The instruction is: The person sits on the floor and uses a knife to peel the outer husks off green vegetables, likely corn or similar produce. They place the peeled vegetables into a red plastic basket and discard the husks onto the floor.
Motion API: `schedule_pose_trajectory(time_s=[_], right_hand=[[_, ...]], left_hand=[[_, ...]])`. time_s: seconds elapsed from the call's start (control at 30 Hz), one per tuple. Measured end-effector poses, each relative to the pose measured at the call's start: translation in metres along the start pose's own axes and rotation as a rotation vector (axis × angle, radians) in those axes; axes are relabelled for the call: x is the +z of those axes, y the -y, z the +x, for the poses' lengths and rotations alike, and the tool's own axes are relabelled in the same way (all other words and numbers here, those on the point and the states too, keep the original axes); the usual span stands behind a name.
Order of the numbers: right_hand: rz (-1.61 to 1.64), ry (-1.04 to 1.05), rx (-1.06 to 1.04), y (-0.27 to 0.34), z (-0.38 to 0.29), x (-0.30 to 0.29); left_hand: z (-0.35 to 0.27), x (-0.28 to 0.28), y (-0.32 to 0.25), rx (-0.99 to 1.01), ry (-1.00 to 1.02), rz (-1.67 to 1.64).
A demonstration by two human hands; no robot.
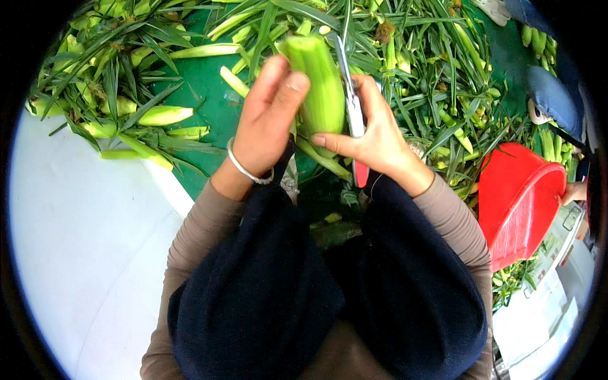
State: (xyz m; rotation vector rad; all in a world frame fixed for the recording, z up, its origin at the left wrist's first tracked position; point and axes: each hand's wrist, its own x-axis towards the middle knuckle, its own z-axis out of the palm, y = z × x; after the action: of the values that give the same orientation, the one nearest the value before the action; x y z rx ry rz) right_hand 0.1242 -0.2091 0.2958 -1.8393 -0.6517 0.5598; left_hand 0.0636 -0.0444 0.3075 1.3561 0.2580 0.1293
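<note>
A green ear of corn in its husk (pixel 316 90) stands nearly upright between my two hands, its top end cut blunt. My left hand (pixel 268 116), with a white bangle at the wrist, holds the ear from the left, thumb against the husk. In my right hand (pixel 382 128) is a long metal cutting tool (pixel 354 111) with a red handle end, its grey blade pointing away from me along the ear's right side. Whether it is a knife or scissors is unclear. My right thumb touches the lower part of the ear.
Cut husks and leaves lie heaped at the left (pixel 114 80) and right (pixel 427 71) on a green floor (pixel 209 95). A white panel (pixel 85 228) fills the left side. Another person's hand (pixel 574 192) grips a red plastic scoop (pixel 513 204). More ears (pixel 536 40) lie upper right.
</note>
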Motion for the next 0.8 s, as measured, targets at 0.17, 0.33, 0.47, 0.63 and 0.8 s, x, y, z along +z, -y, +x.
schedule_pose_trajectory(time_s=[0.17, 0.33, 0.47, 0.63, 0.8], right_hand=[[-0.292, -0.152, -0.115, -0.022, -0.018, -0.007], [-0.338, -0.214, -0.246, -0.018, -0.018, -0.005], [-0.025, -0.103, -0.071, -0.014, -0.021, -0.003], [0.909, 0.219, 0.311, -0.002, -0.022, 0.009], [0.792, 0.243, 0.257, 0.001, -0.014, 0.011]], left_hand=[[0.004, -0.036, -0.038, -0.196, 0.172, 0.278], [0.002, -0.011, -0.056, -0.502, 0.225, 0.026], [-0.007, 0.003, -0.050, -0.422, 0.108, -0.265], [-0.021, 0.011, -0.041, 0.304, 0.226, 0.551], [-0.024, 0.000, -0.051, 0.325, 0.249, 0.603]])
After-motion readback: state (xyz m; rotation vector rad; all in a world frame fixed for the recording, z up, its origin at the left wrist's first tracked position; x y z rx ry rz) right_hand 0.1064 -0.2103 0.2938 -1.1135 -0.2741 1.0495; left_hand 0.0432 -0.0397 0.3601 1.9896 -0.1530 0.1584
